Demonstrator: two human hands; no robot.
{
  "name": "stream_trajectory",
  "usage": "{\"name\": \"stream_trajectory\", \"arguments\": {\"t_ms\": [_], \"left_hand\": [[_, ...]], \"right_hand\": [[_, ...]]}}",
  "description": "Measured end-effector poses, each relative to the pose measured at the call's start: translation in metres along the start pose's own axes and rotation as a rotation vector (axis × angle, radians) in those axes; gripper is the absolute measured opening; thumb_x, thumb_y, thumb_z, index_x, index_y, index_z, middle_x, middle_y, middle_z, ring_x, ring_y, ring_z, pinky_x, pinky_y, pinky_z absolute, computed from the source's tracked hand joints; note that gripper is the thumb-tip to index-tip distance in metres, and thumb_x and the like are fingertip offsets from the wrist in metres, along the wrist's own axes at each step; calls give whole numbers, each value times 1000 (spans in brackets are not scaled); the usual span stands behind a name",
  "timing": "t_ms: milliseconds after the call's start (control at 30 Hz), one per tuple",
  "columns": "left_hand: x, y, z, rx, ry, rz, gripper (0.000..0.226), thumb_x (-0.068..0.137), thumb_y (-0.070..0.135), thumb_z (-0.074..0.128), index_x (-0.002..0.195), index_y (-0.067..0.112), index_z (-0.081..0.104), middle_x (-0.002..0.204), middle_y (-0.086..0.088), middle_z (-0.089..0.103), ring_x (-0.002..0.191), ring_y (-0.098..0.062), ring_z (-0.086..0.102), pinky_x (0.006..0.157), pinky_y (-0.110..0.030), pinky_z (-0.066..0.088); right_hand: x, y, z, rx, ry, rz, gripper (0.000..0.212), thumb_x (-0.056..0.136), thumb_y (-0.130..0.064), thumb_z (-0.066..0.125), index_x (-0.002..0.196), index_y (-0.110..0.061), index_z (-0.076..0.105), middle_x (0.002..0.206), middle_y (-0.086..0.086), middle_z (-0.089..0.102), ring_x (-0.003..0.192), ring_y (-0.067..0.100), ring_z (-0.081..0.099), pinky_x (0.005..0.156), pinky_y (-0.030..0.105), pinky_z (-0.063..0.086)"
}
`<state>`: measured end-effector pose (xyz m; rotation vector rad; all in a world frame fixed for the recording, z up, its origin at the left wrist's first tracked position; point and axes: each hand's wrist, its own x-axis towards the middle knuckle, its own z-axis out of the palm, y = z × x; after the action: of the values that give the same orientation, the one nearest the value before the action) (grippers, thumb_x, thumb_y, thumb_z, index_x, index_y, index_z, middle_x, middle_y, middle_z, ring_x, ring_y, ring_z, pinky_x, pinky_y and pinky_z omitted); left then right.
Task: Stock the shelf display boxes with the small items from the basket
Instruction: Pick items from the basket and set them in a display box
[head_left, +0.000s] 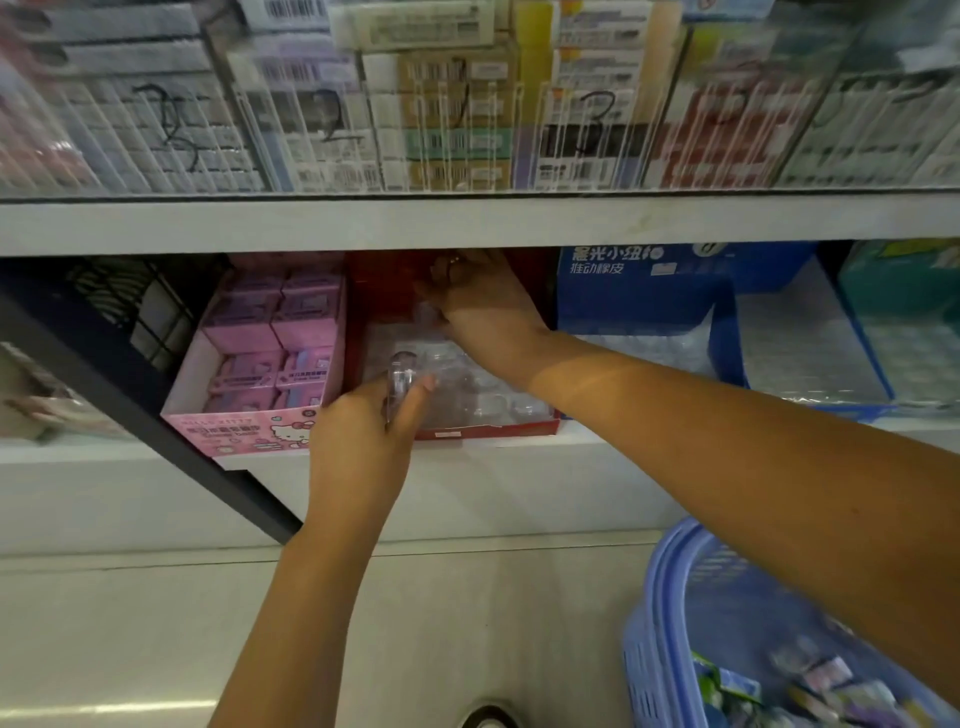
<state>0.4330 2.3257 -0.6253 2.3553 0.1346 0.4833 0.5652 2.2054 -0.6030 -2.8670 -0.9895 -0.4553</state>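
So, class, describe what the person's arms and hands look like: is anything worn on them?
The left forearm and right forearm are bare to the frame edge: no sleeves, gloves or watch. The right hand may wear a finger ring; too blurred to confirm.

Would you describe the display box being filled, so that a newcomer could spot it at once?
Find the lower white shelf beneath the clear acrylic dividers. Between a pink cardboard box and a blue cardboard box stands the red cardboard box. Its red walls set it apart, and the left hand pinches a small clear item at its front.
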Motion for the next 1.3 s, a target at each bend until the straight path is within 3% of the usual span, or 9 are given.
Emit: {"name": "stream_trajectory", "arguments": {"t_ms": [233,367,467,567,700,800,900,1000,1300], "left_hand": [[3,2,-7,-128,15,-2,52,86,51,51,56,13,33,49,0,30,47,-11,27,47,-24,24],[7,9,-18,-257,14,-39,40,89,53,42,64,22,46,52,7,43,47,-3,43,45,-13,33],[7,15,-20,-395,-135,-152,40,91,56,34,84,26,60,69,8,60,56,-1,54,55,-18,41],[4,18,-19,-449,-188,-227,56,82,67,31,90,21,64,70,12,60,62,1,54,62,-20,43],[5,21,-17,-547,-152,-235,50,83,65,33,87,25,63,73,2,66,59,-2,57,53,-18,46],[4,13,-12,-195,-75,-95,50,91,59,32,116,24,57,91,6,66,80,-12,62,66,-23,49],[-4,2,-2,138,-155,68,44,97,33,44,138,18,46,128,-3,56,107,-24,58,86,-33,48],[-14,-4,8,259,-217,62,46,99,32,41,142,17,43,150,-4,38,138,-23,35,112,-31,28],[-12,-7,10,279,-228,76,48,100,35,36,145,17,38,152,-4,34,142,-20,26,115,-29,21]], "right_hand": [[-8,-7,-21,2,-73,4,52,93,-28,53,143,-25,38,143,8,41,136,27,31,112,37,22],[-23,-20,-46,653,-102,136,36,95,-21,51,130,-27,54,125,0,59,112,15,55,98,26,43],[-35,-17,-59,985,-342,74,51,88,-1,52,129,-31,55,118,-9,64,99,1,61,83,11,48],[-41,-7,-63,1103,-451,5,53,85,-7,62,131,-33,54,120,-14,63,103,-9,59,85,4,45],[-37,3,-64,1174,-375,55,39,82,-19,72,117,-35,64,106,-20,68,97,-11,61,82,0,43],[-27,4,-58,1032,-168,101,32,84,-27,70,114,-35,64,97,-25,64,88,-11,60,78,0,44],[-11,-1,-44,802,-95,94,34,89,-21,62,122,-27,59,107,-11,64,95,2,59,88,14,47],[6,-11,-26,596,-50,23,39,88,-10,56,125,-22,57,123,1,61,111,16,57,97,25,44],[34,-23,-1,332,-103,4,38,91,-21,51,129,-23,57,136,6,54,127,26,46,103,27,38]]}}
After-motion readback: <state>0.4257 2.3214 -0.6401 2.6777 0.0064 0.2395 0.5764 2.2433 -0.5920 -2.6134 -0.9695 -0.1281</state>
